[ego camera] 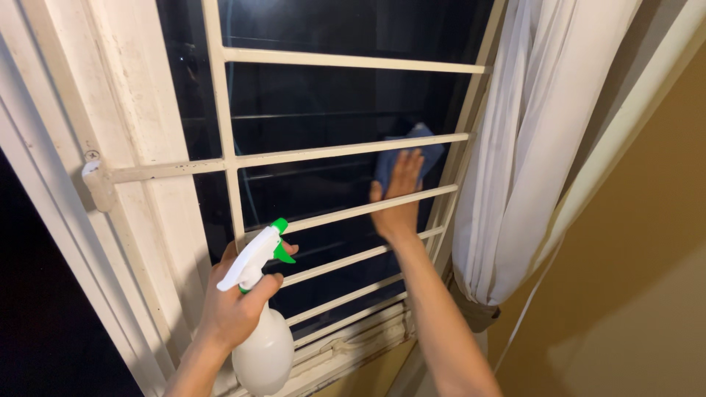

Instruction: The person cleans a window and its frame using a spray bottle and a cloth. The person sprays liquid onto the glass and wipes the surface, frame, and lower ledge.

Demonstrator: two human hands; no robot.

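White plastic, green-triggered, a spray bottle (257,323) is gripped at lower centre-left by the left hand (234,305), fingers closed round its neck. Right of centre, a blue cloth (419,147) is pressed against the dark window pane (331,92) by the flat, open-fingered right hand (397,198), reached through the cream window bars (346,151). A white curtain (529,147) is bunched at the right.

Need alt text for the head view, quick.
The right hand presses a blue cloth against dark window glass behind white bars. The left hand grips a white spray bottle; a white curtain hangs right.
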